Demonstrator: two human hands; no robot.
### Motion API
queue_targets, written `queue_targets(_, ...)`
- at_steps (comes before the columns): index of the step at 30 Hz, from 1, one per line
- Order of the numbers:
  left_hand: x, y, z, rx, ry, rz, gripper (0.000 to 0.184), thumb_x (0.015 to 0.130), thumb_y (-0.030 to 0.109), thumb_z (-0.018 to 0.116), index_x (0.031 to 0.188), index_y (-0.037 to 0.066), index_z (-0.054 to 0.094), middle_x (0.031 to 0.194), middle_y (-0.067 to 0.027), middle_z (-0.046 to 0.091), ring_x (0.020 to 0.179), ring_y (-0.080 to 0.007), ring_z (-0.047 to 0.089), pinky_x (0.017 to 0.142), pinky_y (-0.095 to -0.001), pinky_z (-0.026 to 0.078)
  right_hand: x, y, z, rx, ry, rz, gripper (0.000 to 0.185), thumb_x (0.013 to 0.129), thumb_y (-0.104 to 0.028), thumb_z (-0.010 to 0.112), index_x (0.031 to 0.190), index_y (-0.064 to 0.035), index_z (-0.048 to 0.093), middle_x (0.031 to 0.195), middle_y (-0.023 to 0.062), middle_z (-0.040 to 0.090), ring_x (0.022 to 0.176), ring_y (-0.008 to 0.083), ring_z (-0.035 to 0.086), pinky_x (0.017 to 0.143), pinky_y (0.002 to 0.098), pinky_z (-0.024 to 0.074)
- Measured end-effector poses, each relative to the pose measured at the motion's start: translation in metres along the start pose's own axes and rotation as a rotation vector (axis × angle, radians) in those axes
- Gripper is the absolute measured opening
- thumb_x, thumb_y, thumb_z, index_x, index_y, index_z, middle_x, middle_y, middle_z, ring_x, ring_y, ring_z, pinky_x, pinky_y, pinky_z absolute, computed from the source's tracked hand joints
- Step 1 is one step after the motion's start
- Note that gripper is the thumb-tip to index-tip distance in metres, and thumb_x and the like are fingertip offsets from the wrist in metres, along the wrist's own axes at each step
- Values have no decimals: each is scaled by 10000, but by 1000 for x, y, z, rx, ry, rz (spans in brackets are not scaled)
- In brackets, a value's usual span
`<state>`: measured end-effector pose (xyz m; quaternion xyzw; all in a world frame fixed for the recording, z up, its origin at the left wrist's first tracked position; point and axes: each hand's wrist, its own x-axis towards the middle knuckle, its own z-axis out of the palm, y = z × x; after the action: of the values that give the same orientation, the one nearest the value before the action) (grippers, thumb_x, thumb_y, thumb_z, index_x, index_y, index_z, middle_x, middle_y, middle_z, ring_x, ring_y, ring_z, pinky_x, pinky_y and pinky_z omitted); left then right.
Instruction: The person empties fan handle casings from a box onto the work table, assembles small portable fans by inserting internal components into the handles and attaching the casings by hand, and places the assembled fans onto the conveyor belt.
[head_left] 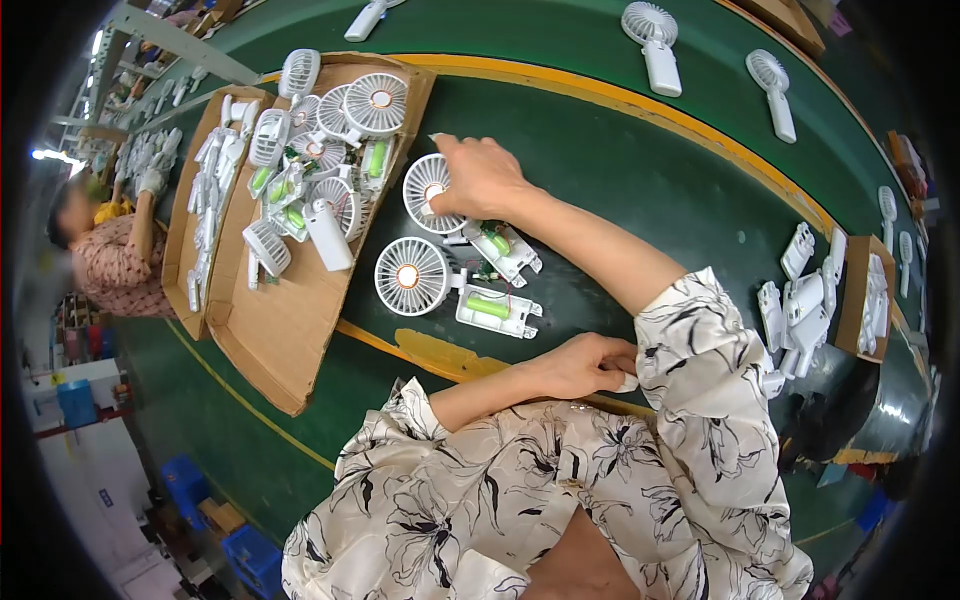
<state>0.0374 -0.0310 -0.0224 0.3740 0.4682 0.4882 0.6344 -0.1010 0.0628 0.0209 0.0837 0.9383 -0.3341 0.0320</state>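
Observation:
My right hand [482,180] reaches over the upper open fan [420,190], its thumb at the hub and its fingers curled past the rim. A small pale piece shows near the index fingertip. Below that fan lies a second open fan [412,277], its handle shell [497,311] exposing a green battery and thin wires. The upper fan's open shell [507,250] lies alongside, also with a green battery. Close to my body, my left hand [585,366] is closed, and a small white piece [628,382] shows at its fingertips; its shape is mostly hidden.
A cardboard box [285,340] at the left holds several fans and white shells. White shells [803,300] lie at the right beside a small carton [862,298]. Finished-looking fans [660,65] lie on the green surface beyond the yellow edge [560,78]. A person [120,255] is at far left.

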Motion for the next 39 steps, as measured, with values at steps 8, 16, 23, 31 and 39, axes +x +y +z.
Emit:
queue_targets(8, 3, -10, -1, 81, -81, -61, 395, 791, -36, 461, 1184, -2, 442, 1022, -103, 595, 888, -117, 539, 817, -256, 431, -135, 97, -50, 955, 593, 340, 581, 662, -160, 731, 1141, 47, 476, 992, 104, 588, 877, 156, 571, 786, 264, 445)
queue_targets(16, 16, 29, 2, 207, 323, 220, 261, 804, -40, 496, 1046, 7, 581, 941, -76, 623, 844, -102, 556, 754, -231, 454, -257, 151, -53, 1120, 891, 525, 396, 719, -148, 692, 1052, -22, 517, 908, 31, 594, 768, 91, 556, 662, 216, 430)
queue_targets(23, 60, 39, -11, 884, 774, 421, 300, 727, -13, 526, 1026, -11, 545, 985, -135, 569, 849, -275, 560, 735, -342, 453, -289, 157, -60, 1147, 906, 350, 536, 730, -37, 625, 1214, 30, 406, 1043, 65, 555, 924, 129, 536, 785, 260, 435)
queue_targets(31, 118, 49, -2, 941, 269, 559, 372, 714, -57, 428, 1064, 12, 535, 1085, -157, 542, 1048, -321, 487, 895, -369, 388, -296, 149, -88, 1023, 1074, 200, 614, 690, -22, 640, 1245, 26, 381, 1144, 92, 515, 1041, 169, 504, 903, 296, 394)
queue_targets(39, 59, 34, 32, 1256, 491, 311, 307, 704, -3, 533, 1006, 24, 578, 978, -111, 574, 888, -271, 545, 751, -349, 441, -303, 176, -83, 961, 1130, 374, 585, 717, -13, 603, 1247, 51, 364, 1102, 108, 530, 974, 157, 528, 833, 277, 436)
